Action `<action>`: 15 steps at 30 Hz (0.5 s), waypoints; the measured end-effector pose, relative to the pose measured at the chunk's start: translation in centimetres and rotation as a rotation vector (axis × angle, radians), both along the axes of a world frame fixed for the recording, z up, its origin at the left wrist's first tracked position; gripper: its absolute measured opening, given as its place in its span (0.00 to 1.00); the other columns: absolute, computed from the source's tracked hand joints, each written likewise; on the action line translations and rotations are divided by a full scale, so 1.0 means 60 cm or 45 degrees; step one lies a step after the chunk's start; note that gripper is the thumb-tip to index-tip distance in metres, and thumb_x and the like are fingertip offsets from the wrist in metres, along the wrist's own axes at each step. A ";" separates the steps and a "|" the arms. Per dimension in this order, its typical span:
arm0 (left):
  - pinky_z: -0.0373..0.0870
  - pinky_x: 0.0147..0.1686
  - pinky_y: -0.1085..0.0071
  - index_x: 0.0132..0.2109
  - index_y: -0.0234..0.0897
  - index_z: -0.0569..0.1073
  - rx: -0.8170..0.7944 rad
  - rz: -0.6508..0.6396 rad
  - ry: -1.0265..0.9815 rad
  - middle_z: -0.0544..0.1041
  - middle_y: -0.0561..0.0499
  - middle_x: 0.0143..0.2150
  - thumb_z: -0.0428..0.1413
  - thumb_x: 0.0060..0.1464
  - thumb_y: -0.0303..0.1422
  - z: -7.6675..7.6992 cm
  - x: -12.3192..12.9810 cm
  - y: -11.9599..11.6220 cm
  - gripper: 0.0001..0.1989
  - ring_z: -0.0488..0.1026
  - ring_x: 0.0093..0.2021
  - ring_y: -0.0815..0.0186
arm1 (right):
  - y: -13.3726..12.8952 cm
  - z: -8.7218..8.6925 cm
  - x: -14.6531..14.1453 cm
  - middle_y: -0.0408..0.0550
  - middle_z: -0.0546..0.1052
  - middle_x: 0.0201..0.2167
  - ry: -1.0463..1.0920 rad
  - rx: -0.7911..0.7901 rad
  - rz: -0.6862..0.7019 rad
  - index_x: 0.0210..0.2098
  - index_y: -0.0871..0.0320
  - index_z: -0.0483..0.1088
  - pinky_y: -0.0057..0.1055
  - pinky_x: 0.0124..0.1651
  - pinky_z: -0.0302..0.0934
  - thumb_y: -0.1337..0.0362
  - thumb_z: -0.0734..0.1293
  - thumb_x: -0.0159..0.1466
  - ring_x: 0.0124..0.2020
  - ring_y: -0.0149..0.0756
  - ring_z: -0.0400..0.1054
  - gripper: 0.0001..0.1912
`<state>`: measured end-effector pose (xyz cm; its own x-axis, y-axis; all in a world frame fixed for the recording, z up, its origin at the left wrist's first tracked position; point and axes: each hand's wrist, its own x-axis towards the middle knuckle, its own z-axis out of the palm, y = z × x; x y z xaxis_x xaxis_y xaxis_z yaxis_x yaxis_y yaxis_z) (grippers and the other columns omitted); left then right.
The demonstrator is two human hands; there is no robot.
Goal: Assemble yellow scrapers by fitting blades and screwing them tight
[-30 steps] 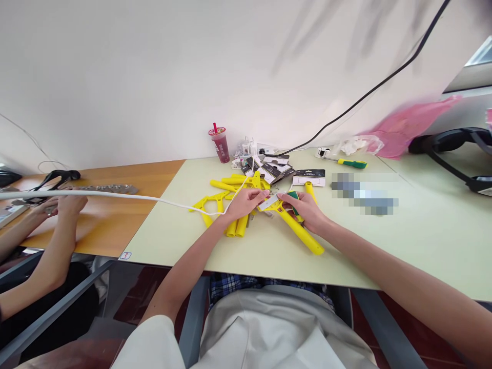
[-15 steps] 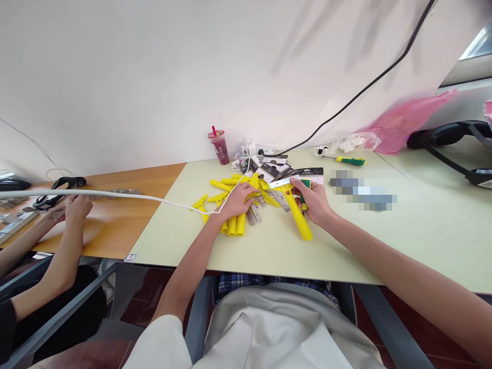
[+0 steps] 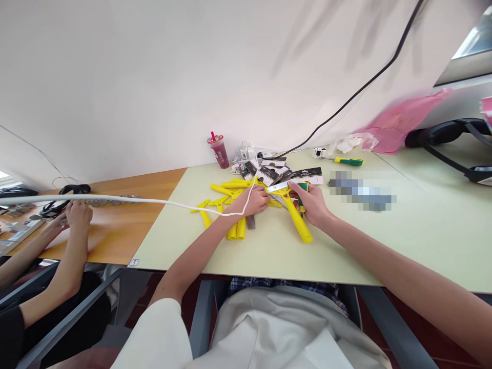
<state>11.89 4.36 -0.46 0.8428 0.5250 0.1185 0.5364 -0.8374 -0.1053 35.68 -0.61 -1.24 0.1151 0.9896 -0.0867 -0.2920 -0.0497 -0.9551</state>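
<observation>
My right hand (image 3: 312, 203) grips a yellow-handled scraper (image 3: 296, 220) near its head, together with a small green-handled tool (image 3: 302, 195). The scraper's handle points toward me along the pale green table (image 3: 384, 241). Its metal blade (image 3: 280, 186) sticks out to the left. My left hand (image 3: 254, 200) rests with curled fingers on the pile of yellow scraper handles (image 3: 230, 197), just left of the blade. What the left fingers pinch is hidden.
Black-and-white blade packets (image 3: 271, 171) lie behind the pile, with a red drink cup (image 3: 219, 150) and a power strip at the wall. A green-yellow screwdriver (image 3: 348, 161) and a pink bag (image 3: 400, 123) lie at the right. Another person's hands (image 3: 73, 215) work at the wooden table, left.
My right hand carried the scraper away from me and up toward the packets. My left hand left the blade, dropped onto the yellow pile, then shifted right toward the scraper head.
</observation>
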 end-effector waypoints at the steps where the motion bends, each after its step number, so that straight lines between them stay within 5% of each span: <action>1: 0.72 0.62 0.50 0.47 0.38 0.87 0.027 -0.005 0.010 0.86 0.37 0.47 0.56 0.70 0.26 0.001 0.004 0.001 0.13 0.78 0.56 0.46 | 0.001 -0.001 0.000 0.54 0.84 0.36 0.002 -0.002 -0.002 0.33 0.54 0.76 0.23 0.17 0.55 0.44 0.87 0.54 0.37 0.39 0.77 0.25; 8: 0.73 0.59 0.54 0.44 0.39 0.83 0.032 0.155 -0.283 0.84 0.40 0.45 0.56 0.73 0.28 0.011 -0.010 0.002 0.11 0.79 0.53 0.51 | 0.002 -0.001 0.001 0.51 0.82 0.32 0.013 -0.013 -0.041 0.32 0.52 0.74 0.24 0.17 0.57 0.48 0.86 0.56 0.34 0.38 0.76 0.22; 12: 0.75 0.56 0.58 0.44 0.40 0.81 -0.126 0.416 -0.959 0.82 0.43 0.49 0.59 0.72 0.34 0.028 -0.040 -0.011 0.07 0.79 0.51 0.55 | 0.001 0.000 0.001 0.53 0.84 0.33 0.021 -0.012 -0.056 0.32 0.52 0.74 0.25 0.16 0.58 0.50 0.86 0.57 0.36 0.41 0.78 0.21; 15: 0.77 0.49 0.61 0.44 0.41 0.77 -0.489 0.575 -1.548 0.81 0.48 0.44 0.65 0.68 0.45 0.031 -0.042 -0.029 0.13 0.79 0.41 0.61 | -0.001 -0.005 0.000 0.52 0.83 0.33 0.015 -0.031 -0.047 0.33 0.52 0.75 0.26 0.16 0.59 0.50 0.86 0.57 0.35 0.41 0.78 0.21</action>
